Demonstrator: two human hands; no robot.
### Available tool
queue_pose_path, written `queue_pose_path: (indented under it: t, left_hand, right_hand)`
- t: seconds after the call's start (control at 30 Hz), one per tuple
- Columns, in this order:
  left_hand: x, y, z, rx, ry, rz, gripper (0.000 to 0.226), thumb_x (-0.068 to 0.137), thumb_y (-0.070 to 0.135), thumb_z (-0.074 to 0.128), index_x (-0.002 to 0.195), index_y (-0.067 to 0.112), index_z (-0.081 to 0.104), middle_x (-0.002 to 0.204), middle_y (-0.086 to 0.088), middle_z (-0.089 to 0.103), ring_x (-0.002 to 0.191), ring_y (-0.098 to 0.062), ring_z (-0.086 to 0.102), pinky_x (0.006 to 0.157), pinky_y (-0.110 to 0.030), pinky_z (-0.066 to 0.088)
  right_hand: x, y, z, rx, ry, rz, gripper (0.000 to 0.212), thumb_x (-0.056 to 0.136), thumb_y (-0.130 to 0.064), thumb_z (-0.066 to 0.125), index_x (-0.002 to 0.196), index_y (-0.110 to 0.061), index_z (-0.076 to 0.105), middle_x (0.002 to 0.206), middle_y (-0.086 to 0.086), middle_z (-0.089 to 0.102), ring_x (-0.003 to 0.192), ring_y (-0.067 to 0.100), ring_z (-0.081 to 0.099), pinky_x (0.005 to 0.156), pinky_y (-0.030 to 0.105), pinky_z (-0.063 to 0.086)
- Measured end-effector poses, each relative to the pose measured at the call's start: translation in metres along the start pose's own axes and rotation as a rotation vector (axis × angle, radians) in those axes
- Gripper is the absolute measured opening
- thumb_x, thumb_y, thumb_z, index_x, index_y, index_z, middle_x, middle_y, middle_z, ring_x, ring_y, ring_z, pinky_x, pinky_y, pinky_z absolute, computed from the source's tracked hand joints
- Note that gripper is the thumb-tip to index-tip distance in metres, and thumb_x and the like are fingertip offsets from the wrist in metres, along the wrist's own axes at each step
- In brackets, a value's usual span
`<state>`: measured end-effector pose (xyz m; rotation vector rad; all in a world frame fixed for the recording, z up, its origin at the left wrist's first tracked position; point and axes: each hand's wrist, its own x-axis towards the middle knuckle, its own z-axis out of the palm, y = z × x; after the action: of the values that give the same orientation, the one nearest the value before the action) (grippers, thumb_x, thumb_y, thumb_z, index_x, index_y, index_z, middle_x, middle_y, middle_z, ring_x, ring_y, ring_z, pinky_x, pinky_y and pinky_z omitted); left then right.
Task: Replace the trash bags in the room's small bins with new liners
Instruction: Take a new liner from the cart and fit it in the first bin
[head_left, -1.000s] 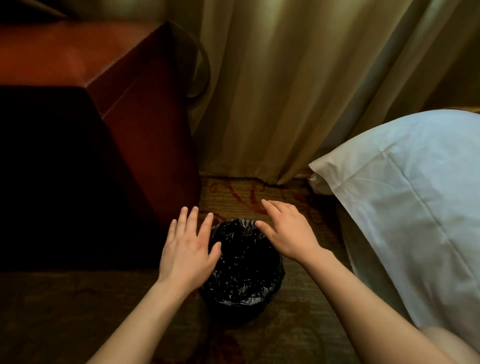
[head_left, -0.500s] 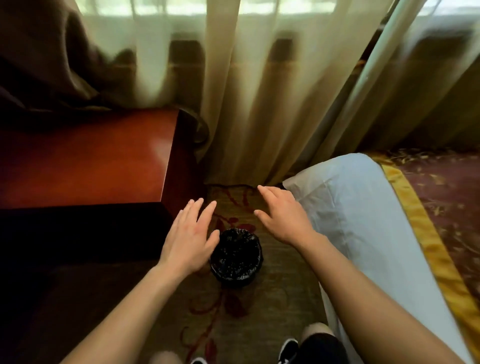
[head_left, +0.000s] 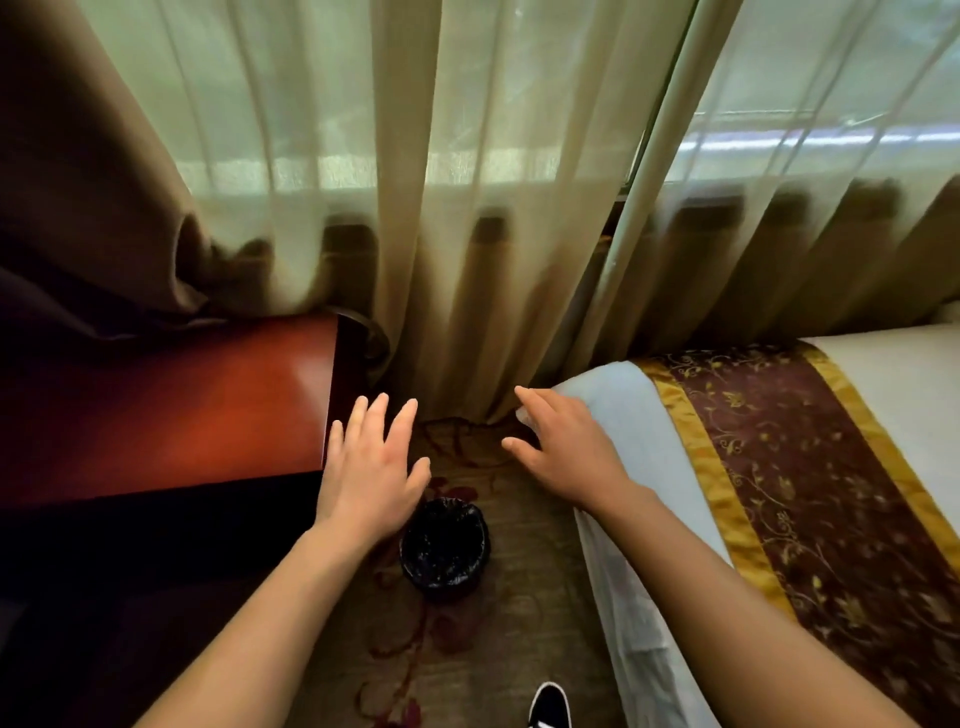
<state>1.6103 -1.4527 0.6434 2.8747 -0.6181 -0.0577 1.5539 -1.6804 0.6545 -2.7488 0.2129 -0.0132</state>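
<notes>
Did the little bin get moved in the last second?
No. The bin stays by the same red carpet flower beside the cabinet; only the view rose.

The person's head rises from 1 second ago, so the small bin (head_left: 441, 587) with its black liner (head_left: 447, 540) sits lower and smaller in view. The 2 hands lift away from it. The left hand (head_left: 371, 467), whose thumb seemed to touch the liner's rim then, now hovers above the bin's left side with fingers spread. The right hand (head_left: 563, 457) is now up by the bed corner (head_left: 602, 384), apart from the bin. 1 dark shoe (head_left: 549, 706) and a patterned bed runner (head_left: 810, 493) come into view.
</notes>
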Motion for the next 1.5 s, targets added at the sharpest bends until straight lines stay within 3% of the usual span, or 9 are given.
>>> queue_pose_path:
  t: [0.13, 0.27, 0.6, 0.93, 1.2, 1.37, 1.5]
  left_hand:
    - [0.006, 0.001, -0.012, 0.010, 0.033, 0.121, 0.073, 0.093, 0.049, 0.049, 0.155, 0.025, 0.020, 0.163, -0.013, 0.018, 0.152, -0.031, 0.006, 0.121, -0.053, 0.010]
    - [0.011, -0.008, -0.024, 0.051, -0.020, 0.300, 0.079, 0.091, 0.057, 0.046, 0.156, 0.029, 0.009, 0.165, -0.010, 0.008, 0.152, -0.030, -0.004, 0.122, -0.054, 0.007]
    - [-0.016, -0.004, -0.085, 0.012, -0.037, 0.734, 0.078, 0.092, 0.061, 0.040, 0.156, 0.032, 0.004, 0.165, -0.009, 0.006, 0.152, -0.031, -0.006, 0.121, -0.057, 0.006]
    - [-0.104, 0.055, -0.111, -0.028, -0.053, 1.064, 0.078, 0.092, 0.067, 0.033, 0.155, 0.035, -0.001, 0.166, -0.006, -0.002, 0.152, -0.029, -0.011, 0.122, -0.055, 0.005]
    - [-0.205, 0.098, -0.117, -0.116, -0.025, 1.263, 0.079, 0.091, 0.067, 0.034, 0.155, 0.033, 0.003, 0.165, -0.009, 0.004, 0.152, -0.031, -0.006, 0.121, -0.057, 0.007]
    - [-0.259, 0.112, -0.125, -0.202, -0.002, 1.370, 0.082, 0.085, 0.069, 0.021, 0.156, 0.031, 0.007, 0.165, -0.009, 0.009, 0.152, -0.031, -0.004, 0.121, -0.057, 0.010]
    - [-0.291, 0.124, -0.134, -0.286, 0.007, 1.493, 0.080, 0.087, 0.067, 0.028, 0.155, 0.033, 0.005, 0.165, -0.008, 0.009, 0.152, -0.030, -0.004, 0.122, -0.054, 0.009]
  right_hand:
    - [-0.013, -0.014, -0.008, -0.027, 0.044, 0.085, 0.068, 0.094, -0.052, 0.055, 0.152, -0.024, 0.034, 0.153, -0.002, 0.043, 0.139, 0.021, 0.038, 0.113, 0.039, 0.038]
    - [-0.036, -0.044, -0.013, -0.058, 0.100, 0.187, 0.069, 0.093, -0.053, 0.055, 0.152, -0.025, 0.034, 0.154, -0.002, 0.042, 0.140, 0.021, 0.038, 0.113, 0.037, 0.036]
    - [-0.142, -0.125, -0.039, -0.117, 0.277, 0.569, 0.070, 0.093, -0.057, 0.052, 0.153, -0.027, 0.029, 0.154, -0.003, 0.039, 0.139, 0.021, 0.037, 0.111, 0.037, 0.036]
    - [-0.275, -0.172, -0.066, -0.123, 0.400, 0.870, 0.069, 0.095, -0.057, 0.049, 0.154, -0.029, 0.027, 0.155, -0.005, 0.037, 0.139, 0.023, 0.036, 0.106, 0.040, 0.041]
    - [-0.403, -0.202, -0.080, -0.166, 0.435, 1.091, 0.070, 0.095, -0.058, 0.048, 0.154, -0.028, 0.027, 0.154, -0.002, 0.039, 0.139, 0.026, 0.036, 0.109, 0.042, 0.038]
    - [-0.464, -0.227, -0.081, -0.206, 0.476, 1.205, 0.069, 0.094, -0.060, 0.047, 0.153, -0.029, 0.029, 0.153, -0.003, 0.040, 0.138, 0.024, 0.036, 0.108, 0.042, 0.040]
    - [-0.502, -0.252, -0.081, -0.221, 0.515, 1.304, 0.067, 0.095, -0.058, 0.048, 0.152, -0.030, 0.031, 0.153, -0.004, 0.041, 0.138, 0.024, 0.036, 0.107, 0.041, 0.039]
